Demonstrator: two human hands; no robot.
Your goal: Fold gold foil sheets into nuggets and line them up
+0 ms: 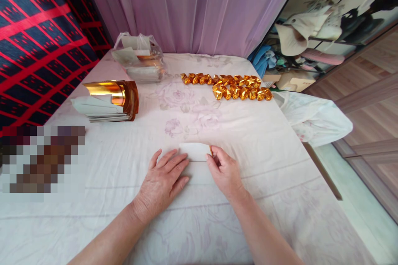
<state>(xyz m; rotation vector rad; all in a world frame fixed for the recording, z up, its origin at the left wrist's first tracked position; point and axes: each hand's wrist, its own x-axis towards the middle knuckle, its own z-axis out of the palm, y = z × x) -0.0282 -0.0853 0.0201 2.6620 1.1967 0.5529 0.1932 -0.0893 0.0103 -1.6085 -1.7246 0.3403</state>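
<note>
A small folded sheet of gold-foil paper [195,152] lies on the cloth-covered table, its pale side up and a sliver of gold at its right end. My right hand [226,170] pinches that right end between thumb and fingers. Flat on the table, my left hand [166,178] has its fingers apart, with the fingertips touching the sheet's left end. Farther back, rows of folded gold paper pieces [241,92] stand side by side. A curved stack of gold-foil sheets [104,109] sits at the left.
A clear plastic bag [138,60] of more sheets stands at the table's back left. A purple curtain [186,8] hangs behind. Beyond the right edge are a white plastic bag [320,118] and a shelf with hats [292,41]. A blurred patch [46,161] covers the left side.
</note>
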